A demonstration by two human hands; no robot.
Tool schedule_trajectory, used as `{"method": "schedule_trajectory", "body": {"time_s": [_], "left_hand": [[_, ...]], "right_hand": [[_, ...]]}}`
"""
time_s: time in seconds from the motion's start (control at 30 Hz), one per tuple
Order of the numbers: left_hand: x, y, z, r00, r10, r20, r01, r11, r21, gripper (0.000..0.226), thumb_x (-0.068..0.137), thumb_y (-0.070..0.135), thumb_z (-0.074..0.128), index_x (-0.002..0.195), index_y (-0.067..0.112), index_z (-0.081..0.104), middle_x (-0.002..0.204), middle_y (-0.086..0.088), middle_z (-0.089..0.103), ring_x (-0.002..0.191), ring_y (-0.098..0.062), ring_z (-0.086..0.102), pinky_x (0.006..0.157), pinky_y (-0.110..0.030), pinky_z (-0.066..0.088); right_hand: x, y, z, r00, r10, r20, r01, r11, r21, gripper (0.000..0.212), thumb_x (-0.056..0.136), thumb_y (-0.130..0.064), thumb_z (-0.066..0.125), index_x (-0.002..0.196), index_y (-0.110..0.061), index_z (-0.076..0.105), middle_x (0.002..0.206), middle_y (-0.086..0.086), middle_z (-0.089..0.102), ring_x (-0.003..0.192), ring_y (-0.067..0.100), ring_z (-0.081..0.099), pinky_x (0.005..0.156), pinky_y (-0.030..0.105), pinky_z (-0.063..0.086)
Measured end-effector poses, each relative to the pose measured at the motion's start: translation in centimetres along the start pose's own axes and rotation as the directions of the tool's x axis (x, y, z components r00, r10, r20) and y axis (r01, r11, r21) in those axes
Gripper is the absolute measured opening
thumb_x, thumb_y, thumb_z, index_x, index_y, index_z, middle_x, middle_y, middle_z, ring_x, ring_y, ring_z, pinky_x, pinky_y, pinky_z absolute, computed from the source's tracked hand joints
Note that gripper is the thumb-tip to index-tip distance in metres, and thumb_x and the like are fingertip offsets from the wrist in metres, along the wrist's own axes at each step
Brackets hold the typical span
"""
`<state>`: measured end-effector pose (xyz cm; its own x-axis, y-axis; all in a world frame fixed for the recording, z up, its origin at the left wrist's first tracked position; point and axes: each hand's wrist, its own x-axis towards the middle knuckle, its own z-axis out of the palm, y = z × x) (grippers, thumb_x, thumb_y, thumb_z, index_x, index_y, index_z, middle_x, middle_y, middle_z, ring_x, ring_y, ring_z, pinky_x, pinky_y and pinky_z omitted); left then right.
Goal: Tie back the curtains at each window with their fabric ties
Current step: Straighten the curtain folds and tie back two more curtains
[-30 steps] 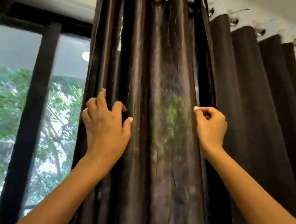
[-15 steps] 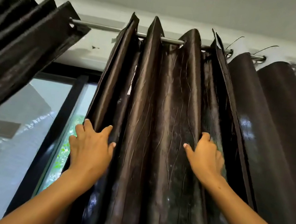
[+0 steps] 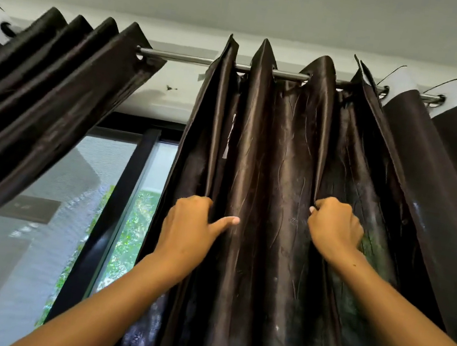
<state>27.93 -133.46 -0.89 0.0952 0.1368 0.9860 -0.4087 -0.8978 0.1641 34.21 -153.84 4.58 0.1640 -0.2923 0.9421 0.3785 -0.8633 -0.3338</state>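
Gathering the dark curtain (image 3: 277,180) into pleats: the left hand (image 3: 191,227) grips its left folds, thumb extended rightward; the right hand (image 3: 335,228) pinches a fold rightward of that. The curtain hangs from the rod (image 3: 179,57) above both grips, probably bunched for tying.

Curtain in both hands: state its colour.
Dark brown, shiny, with fine wavy crease lines: the curtain, best seen in the head view.
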Motion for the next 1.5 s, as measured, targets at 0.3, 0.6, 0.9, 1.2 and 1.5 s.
{"method": "schedule_trajectory", "body": {"time_s": [0.3,0.6,0.9,1.2,1.5], "left_hand": [[1.3,-4.2,-1.6,0.997,0.071,0.005,-0.071,0.997,-0.01,0.053,0.063,0.058,0.075,0.052,0.012,0.051,0.049,-0.005,0.05,0.062,-0.033,0.052,0.056,-0.039,0.035],[0.8,-6.8,-3.1,0.995,0.05,-0.085,-0.052,0.999,-0.015,0.022,0.071,0.01,0.073,0.094,0.009,0.073,0.087,-0.014,0.072,0.088,-0.034,0.065,0.076,-0.042,0.051],[-1.3,-6.7,-2.2,0.99,0.047,-0.134,-0.032,0.993,0.109,0.039,0.078,0.038,0.071,0.114,0.026,0.066,0.111,0.005,0.068,0.116,-0.016,0.054,0.103,-0.045,0.031],[-3.8,-8.2,-0.3,0.999,-0.018,-0.029,0.014,0.991,-0.135,0.034,0.073,0.023,0.079,0.106,0.019,0.072,0.098,0.005,0.073,0.096,-0.013,0.067,0.073,0.0,0.036],[4.2,-5.5,-0.8,0.998,0.011,-0.065,-0.025,0.974,-0.226,0.034,0.071,0.033,0.08,0.093,0.009,0.072,0.095,-0.008,0.071,0.088,-0.023,0.065,0.061,-0.013,0.032]], "right_hand": [[-1.2,-15.0,2.8,0.783,-0.561,0.268,0.409,0.79,0.457,0.05,0.091,-0.01,0.057,0.048,-0.016,0.034,0.05,0.003,0.035,0.054,0.01,0.035,0.053,0.028,0.025],[-1.6,-12.7,1.8,0.956,-0.291,0.027,0.291,0.957,0.008,0.042,0.092,-0.049,0.051,0.127,-0.027,0.056,0.157,0.015,0.011,0.144,0.04,0.007,0.111,0.061,0.009],[-5.7,-10.8,3.4,0.958,-0.249,0.144,0.24,0.968,0.076,0.046,0.085,-0.006,0.059,0.128,-0.019,0.051,0.111,0.013,0.064,0.101,0.036,0.061,0.074,0.035,0.047],[-9.9,-11.7,5.5,0.921,-0.343,0.186,0.325,0.938,0.118,0.031,0.079,-0.001,0.052,0.102,-0.019,0.063,0.097,0.01,0.066,0.095,0.035,0.062,0.065,0.033,0.042],[-1.6,-14.5,4.2,0.99,-0.124,0.063,0.072,0.846,0.529,0.035,0.096,-0.033,0.05,0.125,-0.017,0.059,0.127,0.01,0.06,0.119,0.03,0.054,0.096,0.036,0.042]]}}
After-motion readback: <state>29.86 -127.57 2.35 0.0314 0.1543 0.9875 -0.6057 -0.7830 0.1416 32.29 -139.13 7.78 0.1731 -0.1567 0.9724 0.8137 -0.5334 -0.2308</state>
